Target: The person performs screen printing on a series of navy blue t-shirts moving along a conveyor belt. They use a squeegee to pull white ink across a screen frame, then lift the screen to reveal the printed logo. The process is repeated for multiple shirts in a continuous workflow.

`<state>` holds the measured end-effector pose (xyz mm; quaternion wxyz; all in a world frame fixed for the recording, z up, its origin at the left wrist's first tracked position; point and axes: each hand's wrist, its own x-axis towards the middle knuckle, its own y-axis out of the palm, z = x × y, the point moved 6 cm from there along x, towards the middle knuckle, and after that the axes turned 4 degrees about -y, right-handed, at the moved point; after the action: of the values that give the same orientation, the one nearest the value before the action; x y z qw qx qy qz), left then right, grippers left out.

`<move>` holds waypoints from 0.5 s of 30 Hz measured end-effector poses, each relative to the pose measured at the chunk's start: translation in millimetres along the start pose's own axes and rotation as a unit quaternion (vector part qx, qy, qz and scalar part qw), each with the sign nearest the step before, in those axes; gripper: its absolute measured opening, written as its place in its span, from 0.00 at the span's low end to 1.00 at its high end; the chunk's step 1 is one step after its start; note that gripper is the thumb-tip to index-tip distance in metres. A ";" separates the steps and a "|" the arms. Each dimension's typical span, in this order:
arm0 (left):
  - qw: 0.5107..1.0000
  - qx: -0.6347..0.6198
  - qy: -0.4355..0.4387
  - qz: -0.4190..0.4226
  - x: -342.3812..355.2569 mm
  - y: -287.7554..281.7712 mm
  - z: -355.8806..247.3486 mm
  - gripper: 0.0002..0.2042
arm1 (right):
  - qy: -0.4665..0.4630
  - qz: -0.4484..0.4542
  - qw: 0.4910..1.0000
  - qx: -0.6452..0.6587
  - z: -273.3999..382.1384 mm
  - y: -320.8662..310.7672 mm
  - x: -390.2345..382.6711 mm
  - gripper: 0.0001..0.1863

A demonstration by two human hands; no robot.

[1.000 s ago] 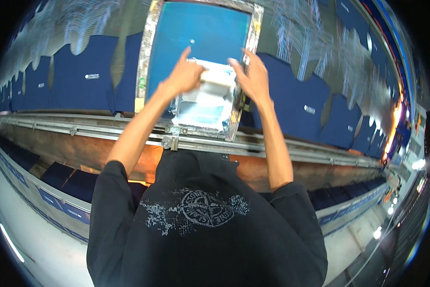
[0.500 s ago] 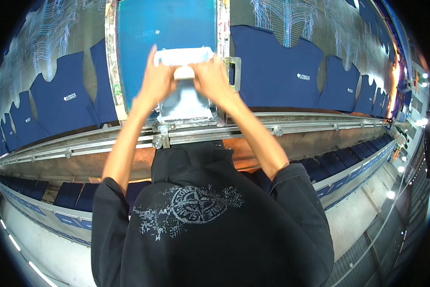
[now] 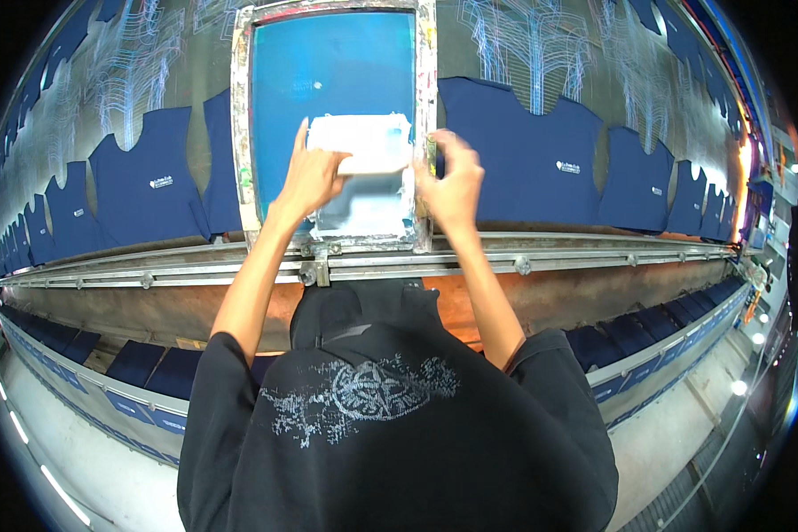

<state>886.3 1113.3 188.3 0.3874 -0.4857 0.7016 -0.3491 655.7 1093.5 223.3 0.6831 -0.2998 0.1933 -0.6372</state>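
Left hand [image 3: 312, 182] looks clamped on the pale squeegee [image 3: 374, 160], right hand [image 3: 452, 184] spread by the frame [image 3: 242, 133]; lopsided pressure could totally skew it

A wide fisheye camera, the left one of a head-worn pair, is looking steeply down from above the person's black shirt [image 3: 399, 452], which is filling the lower middle close up. It is facing forward past the forearms [image 3: 261, 279] to the left hand [image 3: 313, 180] and right hand [image 3: 455, 184], near in the upper middle, while its lens is bowing the long metal rail [image 3: 585, 260] and leaving the corners black.
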 end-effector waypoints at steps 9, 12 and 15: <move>0.986 -0.069 0.034 -0.145 -75.2 17.6 -22.4 0.29 | 0.303 -0.057 0.913 0.265 -90.9 37.1 19.4 0.15; 0.990 -0.067 -0.009 -0.123 -149.0 34.8 -24.9 0.32 | 0.233 -0.131 0.950 0.161 -49.4 39.4 18.0 0.15; 0.991 -0.056 -0.022 -0.117 -167.7 10.0 29.7 0.30 | 0.208 -0.143 0.947 0.200 -14.8 102.1 8.6 0.14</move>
<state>946.7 1272.5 200.3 0.3314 -0.5933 0.6494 -0.3411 724.1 1083.4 146.2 0.5750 -0.0420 0.1547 -0.8023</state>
